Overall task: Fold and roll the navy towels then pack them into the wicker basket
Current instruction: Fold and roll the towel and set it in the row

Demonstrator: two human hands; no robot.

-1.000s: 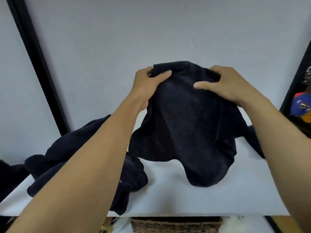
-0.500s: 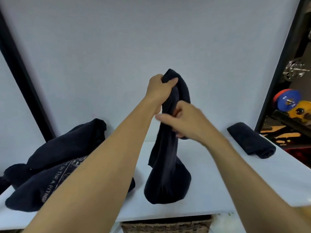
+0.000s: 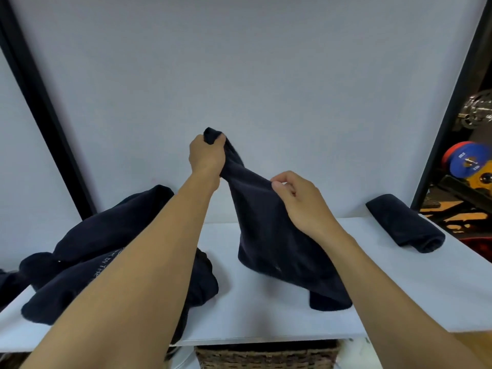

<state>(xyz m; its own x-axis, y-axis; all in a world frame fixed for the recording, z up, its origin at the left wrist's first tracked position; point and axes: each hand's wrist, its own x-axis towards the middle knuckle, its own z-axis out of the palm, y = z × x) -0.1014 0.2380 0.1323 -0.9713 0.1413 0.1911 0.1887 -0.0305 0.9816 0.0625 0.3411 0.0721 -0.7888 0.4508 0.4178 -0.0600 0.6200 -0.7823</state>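
Head cam: my left hand (image 3: 206,155) grips a towel (image 3: 266,235) corner, right hand (image 3: 300,201) pinches its edge; slack on the tabletop (image 3: 253,312) might bunch up.

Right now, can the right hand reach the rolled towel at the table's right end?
Likely yes, once freed: the right hand pinches the held towel, but bare table lies between it and the rolled towel, nothing blocking.
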